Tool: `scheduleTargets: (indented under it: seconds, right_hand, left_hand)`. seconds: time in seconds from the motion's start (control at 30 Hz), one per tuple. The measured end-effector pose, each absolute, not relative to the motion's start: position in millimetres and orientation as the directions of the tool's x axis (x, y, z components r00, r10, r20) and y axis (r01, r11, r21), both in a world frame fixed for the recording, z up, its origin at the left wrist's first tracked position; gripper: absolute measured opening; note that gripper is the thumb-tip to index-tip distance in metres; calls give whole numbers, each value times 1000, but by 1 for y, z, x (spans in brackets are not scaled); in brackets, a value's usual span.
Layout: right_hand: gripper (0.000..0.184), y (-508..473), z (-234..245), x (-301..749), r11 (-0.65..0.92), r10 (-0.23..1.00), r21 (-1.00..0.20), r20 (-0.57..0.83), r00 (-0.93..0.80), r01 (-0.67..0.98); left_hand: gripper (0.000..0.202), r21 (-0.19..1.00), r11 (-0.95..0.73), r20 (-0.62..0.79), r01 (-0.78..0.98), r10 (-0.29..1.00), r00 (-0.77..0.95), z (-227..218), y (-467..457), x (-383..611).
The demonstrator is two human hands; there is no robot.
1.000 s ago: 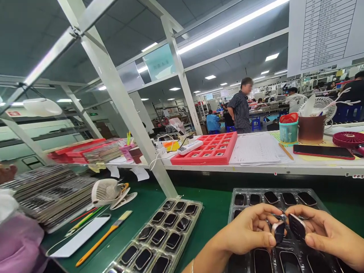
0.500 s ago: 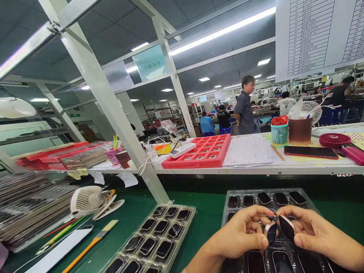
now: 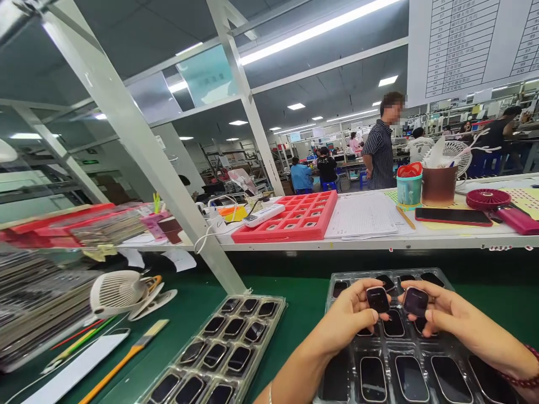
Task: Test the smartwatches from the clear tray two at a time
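My left hand [image 3: 346, 315] pinches a smartwatch body [image 3: 378, 300], a black rounded square with a pale metal rim, between thumb and fingers. A second smartwatch body [image 3: 415, 302] is gripped the same way in my right hand [image 3: 453, 307]. Both black faces are turned toward me, side by side with a small gap, and faint marks show on them. Under my hands lies a clear plastic tray [image 3: 326, 292] with several similar watch bodies in its pockets. My hands hide part of that tray.
Another clear tray [image 3: 281, 310] of watch bodies lies to the left, beside a brush [image 3: 133, 350] and a white fan [image 3: 120, 294]. Ahead, a shelf [image 3: 357, 245] carries a red compartment tray [image 3: 248, 233], papers [image 3: 362, 216] and a phone [image 3: 452, 216]. A person [image 3: 381, 151] stands beyond.
Both smartwatch bodies have turned from a slanted, edge-on pose to face me, and my hands have risen slightly. The view has shifted a little. The standing person has moved right.
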State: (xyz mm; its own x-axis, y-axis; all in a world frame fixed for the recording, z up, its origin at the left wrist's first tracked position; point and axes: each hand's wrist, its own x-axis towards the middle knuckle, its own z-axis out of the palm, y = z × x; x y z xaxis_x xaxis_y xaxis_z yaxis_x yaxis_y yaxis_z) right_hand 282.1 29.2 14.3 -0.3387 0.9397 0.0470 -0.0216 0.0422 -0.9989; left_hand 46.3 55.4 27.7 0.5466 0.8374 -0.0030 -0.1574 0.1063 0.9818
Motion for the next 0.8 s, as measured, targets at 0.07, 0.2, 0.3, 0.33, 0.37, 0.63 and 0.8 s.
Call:
scheduleTargets:
  seconds: [0.07, 0.2, 0.3, 0.33, 0.37, 0.63, 0.8]
  right_hand:
    - [39, 29, 13, 282, 76, 925, -997, 64, -373, 16]
    - [30, 29, 11, 282, 83, 908, -991, 33, -418, 102]
    - [38, 28, 12, 281, 66, 886, -992, 9, -464, 107]
    - [41, 27, 12, 281, 61, 875, -993, 4, -484, 101]
    - [43, 27, 14, 282, 60, 867, -994, 6, -497, 93]
    - [10, 32, 36, 317, 349, 936, -733, 249, -247, 584]
    - [12, 28, 47, 333, 375, 927, -496, 200, -317, 783]
  left_hand:
    - [46, 987, 91, -7, -135, 853, 522, 29, 54, 46]
    - [40, 988, 70, 9, -134, 859, 512, 32, 52, 48]
    - [46, 996, 33, 19, -88, 847, 531, 32, 52, 50]
    - [48, 997, 21, 21, -73, 844, 536, 32, 52, 50]
    - [48, 998, 11, 22, -58, 843, 538, 33, 52, 49]
    - [13, 688, -554, 71, 469, 694, 717, 74, 35, 13]
    - [19, 482, -644, -103, 594, 632, 768, 99, 20, -1]
